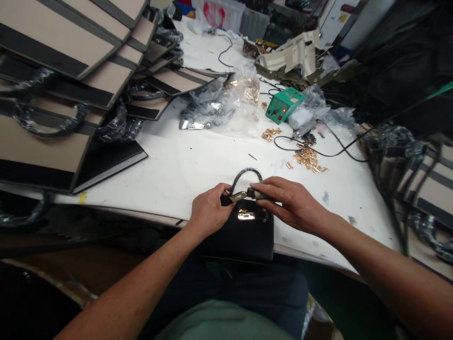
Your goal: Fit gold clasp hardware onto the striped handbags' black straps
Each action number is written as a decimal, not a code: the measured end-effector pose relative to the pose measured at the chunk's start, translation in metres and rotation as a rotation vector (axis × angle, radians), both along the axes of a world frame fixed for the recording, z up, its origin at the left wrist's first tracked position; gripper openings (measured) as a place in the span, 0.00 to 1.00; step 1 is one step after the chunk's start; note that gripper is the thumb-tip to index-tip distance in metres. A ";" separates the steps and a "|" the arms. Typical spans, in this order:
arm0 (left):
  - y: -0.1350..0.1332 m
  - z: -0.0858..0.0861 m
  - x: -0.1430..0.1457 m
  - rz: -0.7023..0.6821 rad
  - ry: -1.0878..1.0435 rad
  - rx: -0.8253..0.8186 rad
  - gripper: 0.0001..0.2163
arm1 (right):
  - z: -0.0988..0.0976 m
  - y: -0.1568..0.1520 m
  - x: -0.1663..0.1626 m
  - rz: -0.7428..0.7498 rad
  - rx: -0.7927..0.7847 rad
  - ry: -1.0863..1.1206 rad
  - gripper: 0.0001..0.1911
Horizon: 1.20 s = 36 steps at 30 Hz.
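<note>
A small black handbag (244,238) stands at the near edge of the white table (184,165), its wrapped handle (244,174) arching up behind. My left hand (208,210) is closed on a black strap with a metal tip (236,197) at the bag's top. My right hand (286,200) is closed too, pinching the other strap end just right of that tip. A metal clasp plate (247,216) shines on the bag's front below both hands.
Beige and black bags (53,94) with wrapped handles are stacked at the left, and more (421,184) at the right. Gold metal fittings (309,159) lie scattered ahead, by a green box (285,104) with a red light, cables and plastic bags (226,104).
</note>
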<state>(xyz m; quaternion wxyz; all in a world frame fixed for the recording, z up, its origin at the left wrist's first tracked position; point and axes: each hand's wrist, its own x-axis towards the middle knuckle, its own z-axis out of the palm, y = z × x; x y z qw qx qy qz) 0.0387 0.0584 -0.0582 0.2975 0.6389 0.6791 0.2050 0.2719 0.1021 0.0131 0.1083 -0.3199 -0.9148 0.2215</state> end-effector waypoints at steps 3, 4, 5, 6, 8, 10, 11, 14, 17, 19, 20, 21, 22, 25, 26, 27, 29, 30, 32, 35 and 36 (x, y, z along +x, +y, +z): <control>-0.007 -0.001 -0.001 0.014 -0.059 0.043 0.14 | 0.007 -0.051 0.005 -0.249 -0.252 0.175 0.21; -0.010 -0.002 -0.002 0.011 -0.101 0.070 0.13 | 0.004 -0.071 0.006 -0.311 -0.365 0.206 0.21; -0.012 -0.003 -0.003 0.004 -0.152 0.101 0.13 | -0.001 -0.089 0.005 -0.364 -0.467 0.217 0.21; -0.016 -0.003 -0.005 -0.005 -0.205 0.132 0.13 | -0.007 -0.106 0.005 -0.414 -0.546 0.209 0.22; -0.022 -0.003 -0.007 -0.019 -0.282 0.183 0.12 | -0.021 -0.134 0.004 -0.516 -0.635 0.189 0.22; -0.028 -0.002 -0.009 -0.013 -0.299 0.197 0.11 | -0.031 -0.152 0.004 -0.604 -0.748 0.223 0.18; -0.031 0.000 -0.009 -0.003 -0.288 0.193 0.11 | -0.033 -0.158 0.005 -0.628 -0.833 0.279 0.17; -0.035 0.005 -0.009 0.030 -0.234 0.163 0.10 | -0.031 -0.171 0.010 -0.587 -1.081 0.488 0.25; -0.035 0.007 -0.008 0.042 -0.204 0.159 0.10 | -0.026 -0.178 0.013 -0.444 -0.930 0.441 0.32; -0.034 0.006 -0.008 0.028 -0.203 0.164 0.10 | -0.024 -0.177 0.012 -0.351 -0.700 0.324 0.32; -0.033 0.004 -0.008 0.020 -0.203 0.163 0.10 | -0.024 -0.175 0.011 -0.330 -0.611 0.281 0.31; -0.032 0.002 -0.008 0.015 -0.202 0.159 0.10 | -0.024 -0.171 0.008 -0.328 -0.556 0.251 0.30; -0.031 0.001 -0.009 0.014 -0.199 0.153 0.10 | -0.025 -0.167 0.006 -0.346 -0.526 0.229 0.27; -0.030 -0.004 -0.010 0.024 -0.183 0.137 0.10 | -0.024 -0.149 0.001 -0.439 -0.465 0.202 0.19; -0.030 -0.005 -0.010 0.030 -0.175 0.132 0.10 | -0.024 -0.143 0.001 -0.469 -0.440 0.201 0.16; -0.030 -0.005 -0.010 0.036 -0.167 0.126 0.11 | -0.023 -0.137 0.002 -0.501 -0.413 0.201 0.15; -0.029 -0.005 -0.009 0.047 -0.155 0.114 0.11 | -0.022 -0.129 0.008 -0.588 -0.361 0.209 0.15; -0.029 -0.005 -0.009 0.050 -0.151 0.110 0.11 | -0.022 -0.126 0.011 -0.638 -0.347 0.219 0.16; -0.028 -0.005 -0.008 0.055 -0.147 0.106 0.11 | -0.022 -0.122 0.017 -0.718 -0.345 0.261 0.17; -0.026 -0.007 -0.009 0.056 -0.149 0.106 0.11 | -0.028 -0.124 0.020 -0.801 -0.411 0.388 0.18; -0.026 -0.007 -0.009 0.057 -0.149 0.106 0.11 | -0.032 -0.125 0.019 -0.842 -0.455 0.450 0.19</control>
